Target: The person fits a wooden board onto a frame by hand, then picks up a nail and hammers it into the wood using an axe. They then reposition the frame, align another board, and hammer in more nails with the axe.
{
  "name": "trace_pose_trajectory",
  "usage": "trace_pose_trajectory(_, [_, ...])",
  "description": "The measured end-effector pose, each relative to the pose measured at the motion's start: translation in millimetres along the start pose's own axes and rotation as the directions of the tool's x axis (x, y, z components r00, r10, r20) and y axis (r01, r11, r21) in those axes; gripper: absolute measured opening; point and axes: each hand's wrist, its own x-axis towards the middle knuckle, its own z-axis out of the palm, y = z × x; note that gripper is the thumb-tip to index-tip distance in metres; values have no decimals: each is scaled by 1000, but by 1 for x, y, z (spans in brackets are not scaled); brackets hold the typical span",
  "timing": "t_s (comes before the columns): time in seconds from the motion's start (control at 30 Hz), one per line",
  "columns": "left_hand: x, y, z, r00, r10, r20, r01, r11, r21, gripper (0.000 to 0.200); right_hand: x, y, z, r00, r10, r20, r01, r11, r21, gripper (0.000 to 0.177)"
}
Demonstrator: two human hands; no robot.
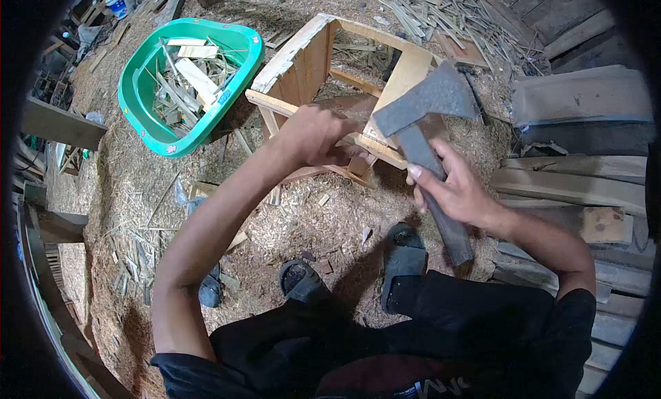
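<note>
My right hand (451, 183) is wrapped round the wooden handle of an axe (425, 104), whose dark metal head points up and to the right. My left hand (320, 136) is closed at the front edge of a wooden frame (301, 67); its fingertips are partly hidden, and what they grip is unclear. The frame has pale rails and a planked panel on its left side. Beneath the axe head, a pale board (401, 79) slants across the frame's right part.
A green basin (127, 99) with wood scraps sits at the upper left. Stacked planks (575, 185) line the right side. Thin offcuts (441, 10) lie at the top right. Wood shavings cover the ground around my sandals (405, 265).
</note>
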Motion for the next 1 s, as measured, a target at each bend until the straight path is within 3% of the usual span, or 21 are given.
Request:
trace_pose_trajectory(0.03, [2,-1,-7,992,-40,119,36,999,40,50,-3,1,1,1000,19,13,-19,1000,15,33])
trace_pose_trajectory(0.07, [2,-12,11,999,31,-31,-31,999,28,50,-4,-3,2,1000,29,5,-29,1000,-1,35])
trace_pose_trajectory(0.2, [22,20,-20,990,-138,36,136,990,47,53,3,-29,-10,990,-41,-133,38,999,-20,35])
trace_pose_trajectory(0.33, [34,39,-41,974,-216,-67,215,976,-24,55,10,-45,-29,958,-150,-243,149,989,-21,33])
trace_pose_trajectory(0.43, [37,43,-46,919,-366,-148,359,930,-73,55,10,-54,-35,963,-138,-233,140,990,-6,32])
trace_pose_trajectory(0.47, [37,46,-48,922,-346,-176,345,938,-36,55,14,-50,-37,965,-139,-224,146,989,12,31])
trace_pose_trajectory(0.6, [57,57,-29,893,-436,-107,433,900,-56,58,36,-36,-45,974,-150,-172,145,988,-42,30])
trace_pose_trajectory(0.7, [74,72,-24,918,-397,14,397,918,-17,38,39,-36,-48,976,-122,-178,120,992,-22,30])
trace_pose_trajectory(0.73, [78,75,-23,911,-407,58,410,911,-50,34,37,-35,-51,979,-100,-177,101,995,1,30])
trace_pose_trajectory(0.83, [75,66,-25,909,-369,192,402,899,-173,51,26,-26,-62,985,-20,-174,29,998,47,30])
trace_pose_trajectory(0.87, [71,59,-28,904,-327,276,402,870,-287,55,21,-22,-66,985,7,-172,3,998,58,29])
trace_pose_trajectory(0.97, [53,55,-24,910,-361,206,412,843,-345,54,3,-4,-70,983,-6,-184,-1,999,-41,21])
trace_pose_trajectory(1.0, [49,59,-18,848,-498,183,520,710,-475,65,-5,-2,-68,977,16,-211,-33,997,-76,23])
